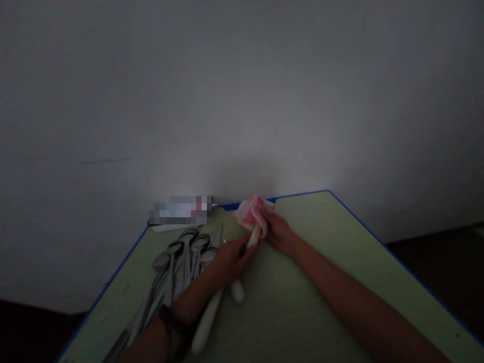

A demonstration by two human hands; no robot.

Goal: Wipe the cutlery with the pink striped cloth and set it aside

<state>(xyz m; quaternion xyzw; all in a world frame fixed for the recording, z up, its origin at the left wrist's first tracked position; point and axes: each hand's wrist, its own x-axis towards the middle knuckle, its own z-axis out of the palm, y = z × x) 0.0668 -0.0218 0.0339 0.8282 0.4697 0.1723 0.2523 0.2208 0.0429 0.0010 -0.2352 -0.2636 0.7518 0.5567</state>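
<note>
My left hand (pixel 230 259) grips the pale handle (pixel 254 236) of a utensil, which points up and away from me. A pink-and-white cloth (pixel 252 213) is bunched around its far end, so I cannot tell what kind of utensil it is. My right hand (pixel 278 229) pinches the cloth from the right side. Beneath and beside my left forearm lie several metal spoons (pixel 187 236), with long handles running toward me. A white-handled knife (pixel 206 322) lies partly under my left wrist, and another white handle (pixel 237 291) sticks out below my left hand.
A light green table (pixel 321 252) with a blue edge stands against a grey wall (pixel 242 101). At its back left corner is a box-like item (pixel 180 210), its front blurred out. The room is dim, with dark floor (pixel 434 257) on the right.
</note>
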